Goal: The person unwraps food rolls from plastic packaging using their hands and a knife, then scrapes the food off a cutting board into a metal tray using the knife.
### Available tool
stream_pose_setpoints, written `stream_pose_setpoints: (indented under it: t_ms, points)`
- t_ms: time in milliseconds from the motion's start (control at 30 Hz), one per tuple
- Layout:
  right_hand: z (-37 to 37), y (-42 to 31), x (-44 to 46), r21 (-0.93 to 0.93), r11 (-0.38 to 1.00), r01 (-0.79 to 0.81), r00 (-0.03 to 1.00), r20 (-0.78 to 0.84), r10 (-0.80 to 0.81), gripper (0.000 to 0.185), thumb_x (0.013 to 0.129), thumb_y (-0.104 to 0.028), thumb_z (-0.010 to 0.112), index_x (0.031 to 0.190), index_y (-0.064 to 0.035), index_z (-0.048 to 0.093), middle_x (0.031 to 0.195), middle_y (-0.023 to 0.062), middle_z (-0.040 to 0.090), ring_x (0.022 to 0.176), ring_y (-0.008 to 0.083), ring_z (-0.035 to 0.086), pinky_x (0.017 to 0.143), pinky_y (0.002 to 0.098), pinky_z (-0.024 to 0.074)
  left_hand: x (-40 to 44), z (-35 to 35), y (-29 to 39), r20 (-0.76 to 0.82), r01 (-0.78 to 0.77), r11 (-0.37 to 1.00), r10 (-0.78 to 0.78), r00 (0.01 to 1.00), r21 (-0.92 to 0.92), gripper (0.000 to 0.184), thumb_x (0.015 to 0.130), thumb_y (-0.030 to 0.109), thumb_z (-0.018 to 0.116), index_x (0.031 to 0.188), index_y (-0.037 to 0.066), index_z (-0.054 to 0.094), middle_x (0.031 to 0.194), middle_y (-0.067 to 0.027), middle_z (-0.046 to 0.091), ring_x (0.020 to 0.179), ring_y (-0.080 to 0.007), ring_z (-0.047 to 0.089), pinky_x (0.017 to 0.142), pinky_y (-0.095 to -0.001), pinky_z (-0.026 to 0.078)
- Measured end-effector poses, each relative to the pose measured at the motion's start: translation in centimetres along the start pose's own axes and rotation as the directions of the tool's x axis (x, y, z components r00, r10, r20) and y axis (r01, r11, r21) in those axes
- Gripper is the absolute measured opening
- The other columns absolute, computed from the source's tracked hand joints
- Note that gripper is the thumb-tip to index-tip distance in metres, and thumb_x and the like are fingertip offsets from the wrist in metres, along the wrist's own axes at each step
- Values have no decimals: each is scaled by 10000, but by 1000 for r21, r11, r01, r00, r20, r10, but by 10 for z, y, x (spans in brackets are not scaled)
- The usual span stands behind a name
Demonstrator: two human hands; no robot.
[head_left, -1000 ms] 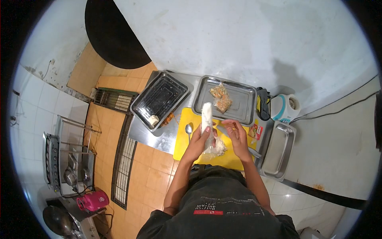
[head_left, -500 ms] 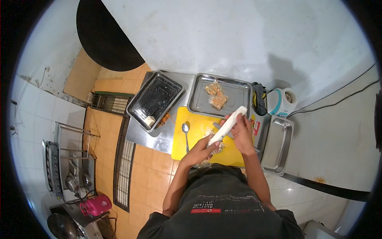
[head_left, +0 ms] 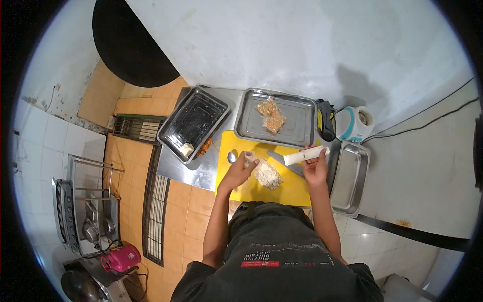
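Observation:
My right hand is closed around a white roll, held over the right part of the yellow cutting board. Over the board's left part, my left hand pinches a clear, thin plastic piece. Between my hands lies a pale, crumbly heap on the board. A knife rests on the board, partly hidden by my right hand and the roll. The spoon lies beside my left hand, its handle mostly hidden.
Behind the board, a metal tray holds bagged chopped food. Left of it stands a dark tray with a white piece inside. At right are a deep steel pan and a white-and-teal appliance.
The white roll has come out of the clear plastic and moved right in my right hand. My left hand has let go of the roll and moved left with the plastic.

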State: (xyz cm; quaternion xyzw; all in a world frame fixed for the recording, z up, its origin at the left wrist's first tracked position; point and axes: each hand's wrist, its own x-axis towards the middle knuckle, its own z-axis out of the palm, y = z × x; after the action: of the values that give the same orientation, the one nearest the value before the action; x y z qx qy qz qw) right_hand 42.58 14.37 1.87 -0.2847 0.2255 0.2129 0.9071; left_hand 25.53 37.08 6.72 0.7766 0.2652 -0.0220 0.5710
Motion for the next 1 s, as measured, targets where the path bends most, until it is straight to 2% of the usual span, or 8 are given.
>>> stream_pose_setpoints:
  t_ms: [33, 133, 233, 400, 467, 600, 667, 1000]
  points:
    - [1, 0, -4, 1, 1000, 2, 1000, -6, -2, 414, 1016, -371, 485, 1314, -91, 426, 1222, 128, 558, 1126, 327, 585, 960, 591, 500, 8, -2, -7, 2, -9, 999, 9, 1000, 31, 573, 928, 404, 622, 1282, -17, 460, 1068, -242, 616, 861, -308, 643, 832, -391, 489]
    - [6, 7, -17, -11, 1000, 18, 1000, -4, -18, 314, 1032, -347, 452, 1213, -100, 522, 1109, 93, 626, 1093, 276, 611, 1003, 540, 481, 34, -3, -28, -110, -194, 953, 224, 968, 233, 594, 927, 391, 633, 1316, -11, 432, 1003, -184, 613, 832, -248, 607, 768, -373, 497]
    - [8, 12, -20, -3, 1000, 2, 996, -87, -2, 277, 1027, -290, 480, 1223, -97, 510, 1138, 112, 621, 1103, 295, 608, 1006, 537, 478, 50, -3, -27, -124, -141, 942, 186, 975, 303, 624, 911, 375, 645, 1340, -11, 408, 1123, -238, 574, 993, -345, 584, 887, -420, 461]
    - [10, 22, -24, -136, 991, 19, 992, 130, -1, 297, 995, -132, 534, 1279, -98, 454, 1197, 120, 590, 1140, 319, 584, 1005, 526, 485, 61, 5, -38, -211, -117, 849, 258, 943, 515, 640, 905, 365, 642, 1361, -6, 388, 1180, -246, 540, 1111, -382, 535, 952, -441, 435]
    - [16, 26, -27, -158, 987, 8, 993, 121, 12, 308, 992, -103, 530, 1287, -94, 442, 1218, 113, 577, 1166, 309, 571, 995, 513, 498, 47, 8, -13, -310, 28, 598, 375, 874, 801, 590, 905, 306, 652, 1347, 3, 406, 1225, -226, 528, 1162, -368, 511, 964, -448, 429]
    - [26, 35, -34, -298, 955, -2, 983, 175, 57, 306, 986, -110, 553, 1273, -95, 449, 1206, 116, 577, 1145, 297, 588, 975, 496, 513, 31, 4, 17, -230, -245, 773, 448, 864, 585, 548, 863, 268, 701, 1301, 24, 481, 1213, -182, 568, 1097, -344, 572, 923, -426, 468]
    - [35, 39, -41, -345, 939, 6, 978, 196, 66, 310, 983, -114, 561, 1272, -92, 450, 1200, 116, 579, 1136, 292, 595, 965, 490, 518, 12, 7, 44, 2, -265, 964, 265, 964, -17, 403, 852, 214, 729, 1172, 24, 573, 1115, -109, 632, 1046, -264, 611, 893, -389, 476]
    - [49, 48, -52, -432, 900, 59, 959, 274, 68, 301, 985, -117, 563, 1266, -53, 476, 1193, 135, 594, 1105, 286, 615, 907, 470, 559, -6, 30, 53, -121, -352, 933, 358, 926, 66, 252, 814, 183, 749, 983, 24, 651, 910, -98, 691, 718, -240, 679, 663, -338, 532]
